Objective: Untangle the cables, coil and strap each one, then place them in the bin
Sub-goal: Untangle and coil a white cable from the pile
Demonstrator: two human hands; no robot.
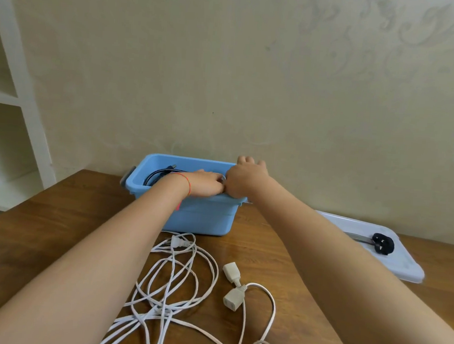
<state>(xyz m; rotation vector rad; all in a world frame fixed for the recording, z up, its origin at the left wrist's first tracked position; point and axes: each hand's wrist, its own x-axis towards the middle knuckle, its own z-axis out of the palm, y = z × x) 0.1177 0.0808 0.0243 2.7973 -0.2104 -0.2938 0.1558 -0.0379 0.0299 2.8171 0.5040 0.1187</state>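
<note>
The blue bin [203, 219] stands at the back of the table, against the wall. Inside it on the left lies a coiled black cable [156, 175]. Both hands are over the bin's right half. My left hand [205, 186] lies palm down with its fingers curled round a light grey cable [221, 177], of which only a short curve shows. My right hand [244, 180] meets it there, thumb pinching the same cable, fingers bent down into the bin. A tangle of white cables [173, 284] lies on the table in front of the bin, with two white sockets [233, 298] to its right.
The bin's pale lid [403, 269] lies flat at the right, carrying a black strap roll [383, 244]. A white plug [179, 242] lies just before the bin. White shelving [14, 100] stands at the left beyond the wooden table [54, 212].
</note>
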